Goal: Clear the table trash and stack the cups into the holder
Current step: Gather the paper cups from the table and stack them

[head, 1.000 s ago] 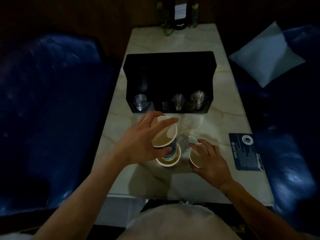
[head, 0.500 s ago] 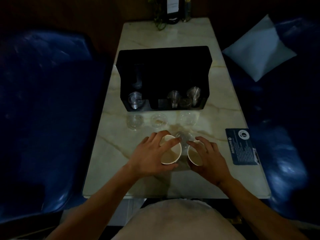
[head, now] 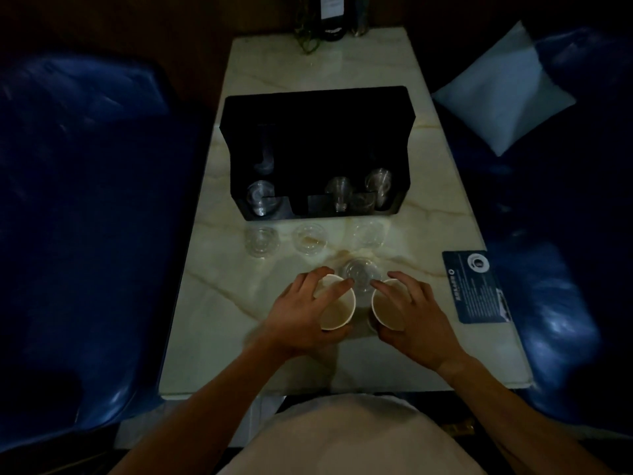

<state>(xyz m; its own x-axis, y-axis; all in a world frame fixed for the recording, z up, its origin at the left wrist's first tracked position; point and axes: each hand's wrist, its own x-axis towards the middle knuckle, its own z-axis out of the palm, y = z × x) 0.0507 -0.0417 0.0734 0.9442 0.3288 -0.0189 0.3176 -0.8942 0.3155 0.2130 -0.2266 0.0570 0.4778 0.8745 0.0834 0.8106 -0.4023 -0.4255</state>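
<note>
Two white paper cups stand side by side on the marble table (head: pixel 219 337), near its front. My left hand (head: pixel 301 317) grips the left paper cup (head: pixel 337 311) around its rim and side. My right hand (head: pixel 414 313) wraps the right paper cup (head: pixel 388 310) the same way. A clear plastic cup (head: pixel 359 274) sits just behind and between them. Three more clear cups (head: pixel 262 240) (head: pixel 310 238) (head: pixel 370 233) stand in a row in front of the black cup holder (head: pixel 318 132), which has several clear cups in its slots.
A dark blue card (head: pixel 474 286) lies at the table's right edge. Blue seats (head: pixel 85 217) flank both sides, with a pale cushion (head: pixel 503 94) on the right one. A dark bottle (head: pixel 330 15) and a plant stand at the far end.
My left hand lowered its paper cup into the one on the table, so one stacked cup stands there now. The right hand kept hold of its cup. The view tilted down slightly.
</note>
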